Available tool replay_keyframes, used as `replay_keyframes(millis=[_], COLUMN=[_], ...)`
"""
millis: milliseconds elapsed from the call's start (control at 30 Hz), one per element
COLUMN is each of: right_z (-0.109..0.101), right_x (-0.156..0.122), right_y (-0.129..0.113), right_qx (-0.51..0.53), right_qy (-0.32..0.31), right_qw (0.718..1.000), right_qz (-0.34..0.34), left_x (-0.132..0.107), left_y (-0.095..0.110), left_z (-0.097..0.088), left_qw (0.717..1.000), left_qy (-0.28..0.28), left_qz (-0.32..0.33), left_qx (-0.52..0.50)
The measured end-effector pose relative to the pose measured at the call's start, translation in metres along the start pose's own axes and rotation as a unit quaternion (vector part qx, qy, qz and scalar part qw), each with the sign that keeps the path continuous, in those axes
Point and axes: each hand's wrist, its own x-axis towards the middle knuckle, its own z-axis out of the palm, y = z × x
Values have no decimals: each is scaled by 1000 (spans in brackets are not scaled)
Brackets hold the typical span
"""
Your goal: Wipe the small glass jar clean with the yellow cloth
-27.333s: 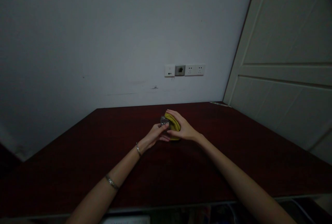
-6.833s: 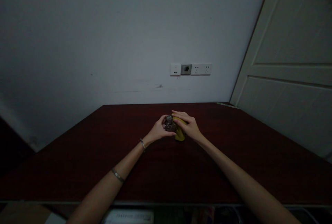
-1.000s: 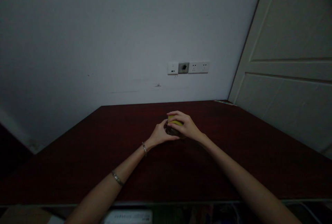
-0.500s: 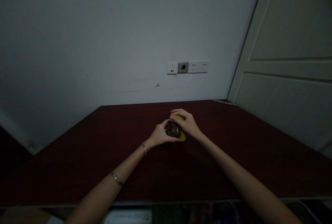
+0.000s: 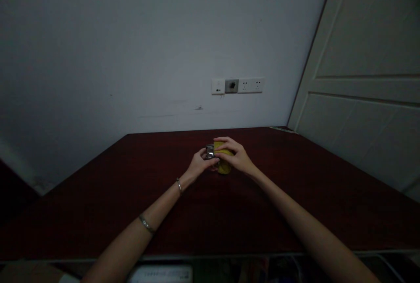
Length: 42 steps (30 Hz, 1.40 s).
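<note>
My left hand (image 5: 199, 163) is closed around a small shiny metal object (image 5: 210, 151), perhaps a cup or bowl; its full shape is hidden by the fingers. A yellow cloth (image 5: 225, 168), or a thin sponge, lies against the metal object's right side. My right hand (image 5: 235, 155) grips this yellow piece from above and the right, fingers bent over it. Both hands meet just above the middle of the dark red table (image 5: 164, 204). Two silver bracelets circle my left forearm.
Behind the table rises a pale wall (image 5: 147, 55) with a row of sockets (image 5: 251, 85). A white panelled door (image 5: 364, 77) stands along the right. Below the near edge, a white box-like item (image 5: 160, 273) and other dim things show.
The metal object has turned: its round, dark reflective face pointed toward me before, and now a bright side shows. My left hand has shifted slightly left; the yellow piece has moved with the object.
</note>
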Motion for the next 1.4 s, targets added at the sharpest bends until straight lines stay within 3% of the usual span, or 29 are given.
replay_keyframes(millis=[267, 533, 700, 1000, 1167, 1400], right_z=[-2, -2, 3, 4, 2, -2], right_x=[2, 2, -1, 1, 0, -2], right_y=[11, 3, 6, 4, 5, 1], right_qx=[15, 26, 24, 23, 20, 17], right_qy=[42, -23, 5, 28, 38, -33], right_qw=[998, 999, 999, 999, 998, 999], right_qz=[38, 25, 39, 41, 42, 5], left_x=[-2, 0, 0, 3, 5, 5], left_y=[0, -2, -1, -4, -4, -5], left_z=[2, -2, -3, -8, -9, -7], left_qw=[1000, 999, 998, 995, 995, 998], left_qy=[-20, -29, -42, -95, -86, -49], left_qz=[9, -26, -42, 6, 22, -5], left_qx=[-2, -9, -15, -2, 36, 25])
